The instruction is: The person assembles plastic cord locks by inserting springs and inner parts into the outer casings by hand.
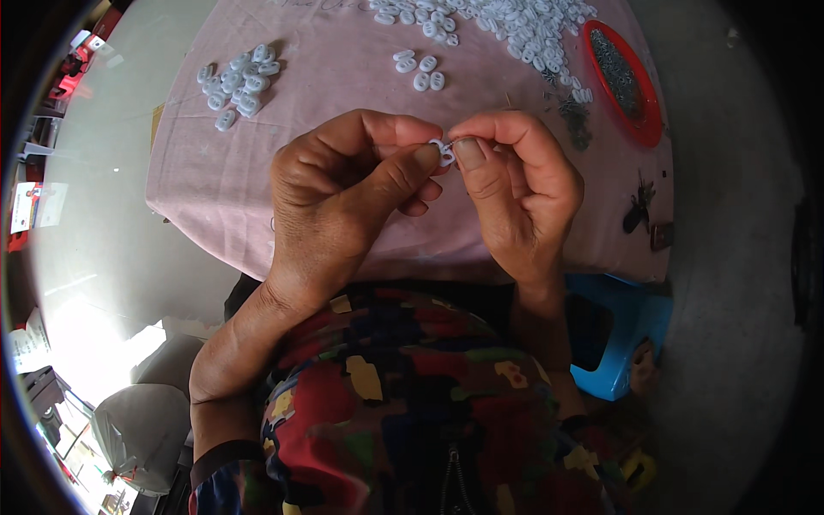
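Note:
Above the near part of a pink-covered table (219,176), my left hand (330,202) pinches a small white oval plastic piece with holes (445,154) between thumb and forefinger. My right hand (524,184) meets it from the other side, thumb and forefinger pressed together at the piece's edge. A thin bit shows at those fingertips, too small to name. Beyond my hands lie several similar white pieces (421,70) in a loose group. More are heaped in a pile (240,81) at the left and a larger pile (532,33) at the far right.
A red oval dish (650,135) at the right holds many small metal pieces (614,73); more metal bits (575,120) lie beside it. Keys (639,206) rest near the right edge. A blue plastic stool (631,343) stands below; a tied grey bag (142,433) is at lower left.

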### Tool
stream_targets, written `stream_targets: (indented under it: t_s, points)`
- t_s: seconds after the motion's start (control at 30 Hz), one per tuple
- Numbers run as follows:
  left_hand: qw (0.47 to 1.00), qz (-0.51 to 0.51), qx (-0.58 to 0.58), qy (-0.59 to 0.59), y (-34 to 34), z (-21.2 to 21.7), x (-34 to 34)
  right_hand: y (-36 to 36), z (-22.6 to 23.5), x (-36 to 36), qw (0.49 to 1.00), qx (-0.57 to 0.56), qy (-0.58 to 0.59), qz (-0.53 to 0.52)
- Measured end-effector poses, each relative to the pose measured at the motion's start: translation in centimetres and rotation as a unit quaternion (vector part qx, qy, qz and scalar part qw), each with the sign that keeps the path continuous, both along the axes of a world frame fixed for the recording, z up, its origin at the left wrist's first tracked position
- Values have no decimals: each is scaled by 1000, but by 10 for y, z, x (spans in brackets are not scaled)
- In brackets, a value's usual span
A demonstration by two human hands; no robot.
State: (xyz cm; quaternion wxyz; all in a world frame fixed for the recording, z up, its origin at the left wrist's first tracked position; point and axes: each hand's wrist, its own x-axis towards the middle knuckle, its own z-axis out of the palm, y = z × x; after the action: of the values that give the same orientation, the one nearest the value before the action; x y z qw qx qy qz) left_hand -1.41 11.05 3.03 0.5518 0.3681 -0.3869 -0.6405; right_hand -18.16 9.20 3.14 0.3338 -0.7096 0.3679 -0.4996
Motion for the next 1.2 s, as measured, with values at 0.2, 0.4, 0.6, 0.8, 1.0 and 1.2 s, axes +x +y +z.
stream_targets:
  t_s: [0.2, 0.4, 0.6, 0.8, 1.0, 1.2]
  points:
    - [1000, -6, 15, 16, 0, -11, -3, 2, -9, 2, 999, 13, 33, -3]
    - [998, -20, 66, 11, -12, -27, 1, -15, -21, -4, 995, 94, 12, -11]
    - [993, 0, 107, 57, -22, -37, 6, -73, -30, -23, 939, -52, 316, -127]
    - [994, -1, 94, 63, -23, -39, 8, -86, -47, -24, 933, -119, 328, -83]
    - [994, 2, 91, 63, -21, -36, 10, -59, -29, -21, 989, 98, 114, 2]
    - [999, -7, 48, 24, -15, -25, 9, -35, -16, -20, 989, 117, -24, 88]
